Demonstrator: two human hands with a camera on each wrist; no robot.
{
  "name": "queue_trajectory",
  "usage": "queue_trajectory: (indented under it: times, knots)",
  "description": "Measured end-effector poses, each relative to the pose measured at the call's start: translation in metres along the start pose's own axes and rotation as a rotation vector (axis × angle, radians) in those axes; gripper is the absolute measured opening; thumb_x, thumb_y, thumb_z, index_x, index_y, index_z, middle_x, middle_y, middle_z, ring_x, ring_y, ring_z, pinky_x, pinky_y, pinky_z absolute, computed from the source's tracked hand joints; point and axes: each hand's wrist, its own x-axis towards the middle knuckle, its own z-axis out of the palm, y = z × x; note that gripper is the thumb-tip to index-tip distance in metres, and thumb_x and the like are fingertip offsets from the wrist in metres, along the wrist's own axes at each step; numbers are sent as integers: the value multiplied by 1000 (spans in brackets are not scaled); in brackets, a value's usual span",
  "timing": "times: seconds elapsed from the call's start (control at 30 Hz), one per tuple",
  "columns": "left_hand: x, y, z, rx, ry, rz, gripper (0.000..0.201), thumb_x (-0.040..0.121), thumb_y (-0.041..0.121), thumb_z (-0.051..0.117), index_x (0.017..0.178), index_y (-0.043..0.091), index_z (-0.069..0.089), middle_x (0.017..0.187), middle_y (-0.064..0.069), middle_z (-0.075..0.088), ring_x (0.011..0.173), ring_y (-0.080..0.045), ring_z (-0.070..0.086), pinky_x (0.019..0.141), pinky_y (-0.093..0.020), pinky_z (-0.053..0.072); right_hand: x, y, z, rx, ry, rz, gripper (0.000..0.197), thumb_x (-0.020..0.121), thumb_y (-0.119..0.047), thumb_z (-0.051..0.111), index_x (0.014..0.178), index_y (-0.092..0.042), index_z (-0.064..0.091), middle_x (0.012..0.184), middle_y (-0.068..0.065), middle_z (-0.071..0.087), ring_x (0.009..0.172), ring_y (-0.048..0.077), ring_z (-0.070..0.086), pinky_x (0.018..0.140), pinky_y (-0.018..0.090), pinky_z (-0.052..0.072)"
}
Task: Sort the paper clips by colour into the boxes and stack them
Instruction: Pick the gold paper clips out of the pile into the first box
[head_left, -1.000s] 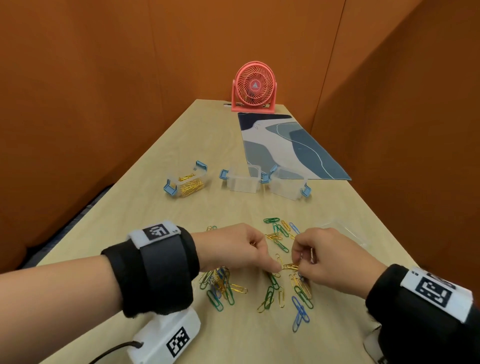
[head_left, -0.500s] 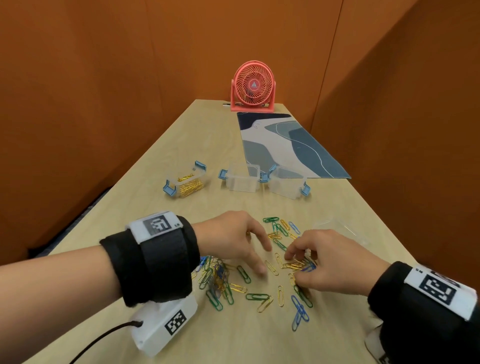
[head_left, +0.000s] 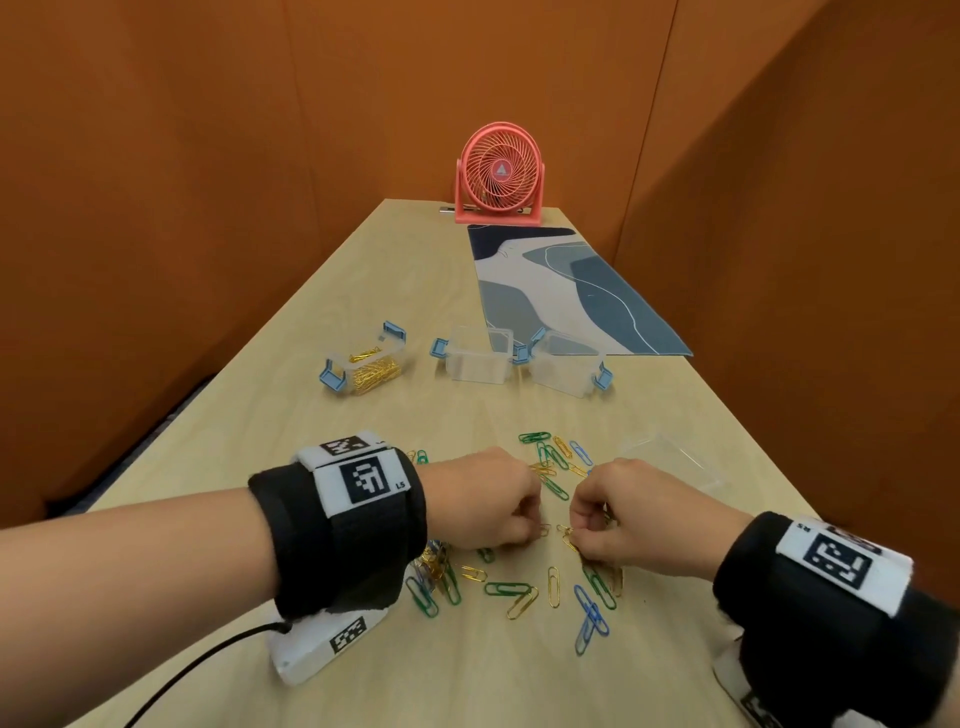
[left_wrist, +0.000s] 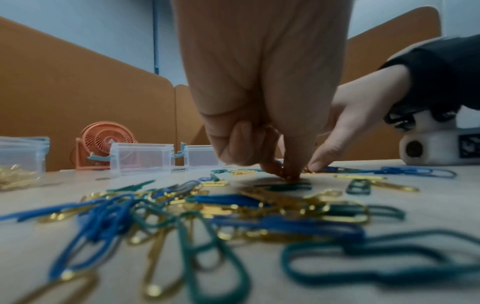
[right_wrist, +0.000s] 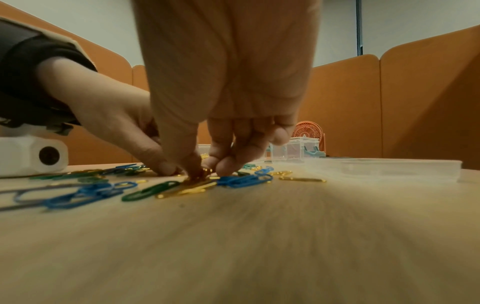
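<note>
Blue, green and gold paper clips (head_left: 511, 590) lie scattered on the wooden table (head_left: 363, 270) in front of me. My left hand (head_left: 525, 519) has its fingers curled down onto the table and pinches a gold paper clip (head_left: 544, 530); the left wrist view shows those fingertips (left_wrist: 288, 172) pressed on the gold wire. Close beside it, my right hand (head_left: 581, 531) pinches a small bunch of gold clips (head_left: 567, 535) between thumb and fingers (right_wrist: 226, 166). Three clear boxes stand further back: one holding gold clips (head_left: 363, 366), two empty (head_left: 478, 358) (head_left: 566, 366).
A clear lid (head_left: 670, 460) lies right of the clips. A patterned blue mat (head_left: 566, 291) and a pink fan (head_left: 500, 174) are at the far end. Orange partition walls close in the table on three sides.
My left hand's fingers, stretched out over the clips half a second ago, have curled in toward the right hand. The right hand has stayed low on the pile with its gold clips.
</note>
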Motion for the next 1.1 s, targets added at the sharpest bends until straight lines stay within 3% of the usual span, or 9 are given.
queue_trajectory:
  times: [0.07,0.17,0.23,0.37,0.6,0.83,0.9,1.0,1.1]
  knots:
    - [-4,4,3,56,-55,-33,31,93,28,49,102,0,61,97,-16,65,80,-23,53,68,-28,42,0,1,1,-19,-10,-21,11,82,-27,59,71,-25,57,75,-6,58,66,6,47,57,15,37]
    - [-8,9,0,7,-101,-114,34,95,28,42,96,-3,56,89,-15,58,76,-22,47,64,-24,33,0,1,-1,-19,52,-55,11,86,-28,55,77,-24,58,80,-5,59,68,6,46,60,16,37]
    - [-6,8,-5,-260,-90,-232,30,97,29,35,87,6,51,81,-9,49,70,-19,44,60,-25,34,0,0,-4,58,153,-79,11,88,-28,55,79,-23,59,78,-8,58,69,5,47,62,15,36]
    - [-7,4,-16,-1139,-68,-466,26,91,17,31,67,13,38,59,-1,35,47,-11,29,36,-16,24,-4,-7,-10,242,336,-153,7,88,-27,61,84,-22,64,76,-14,58,73,7,50,64,10,38]
    - [-5,8,-12,-1510,-192,-435,24,93,13,27,92,4,49,70,-14,60,51,-15,46,43,-20,48,-8,-13,-11,324,337,-257,8,82,-26,68,86,-20,73,82,-7,67,83,4,54,68,3,36]
    - [-1,7,-8,-1320,-152,-469,34,94,28,49,64,19,38,50,4,48,41,-7,43,34,-12,30,-13,2,-8,138,174,49,5,82,-37,64,84,-33,66,85,-12,65,74,1,52,69,17,44]
    - [-3,7,-10,-1233,-155,-447,29,91,24,56,67,19,40,49,5,44,41,-5,39,34,-12,27,-15,4,-9,84,104,94,20,76,-44,70,93,-34,69,87,-16,61,73,-3,47,68,17,40]
    - [-7,10,-11,-988,-158,-301,28,84,23,68,63,21,49,54,7,45,48,-6,37,42,-14,30,-14,3,-10,43,61,136,37,69,-44,77,103,-33,70,87,-17,57,70,-5,45,60,12,34]
    - [-13,14,-11,-712,-133,-111,17,72,27,79,68,21,64,54,15,51,53,0,44,54,-15,34,-11,4,-9,58,71,130,30,71,-35,77,100,-29,72,83,-15,61,64,-4,47,55,10,31]
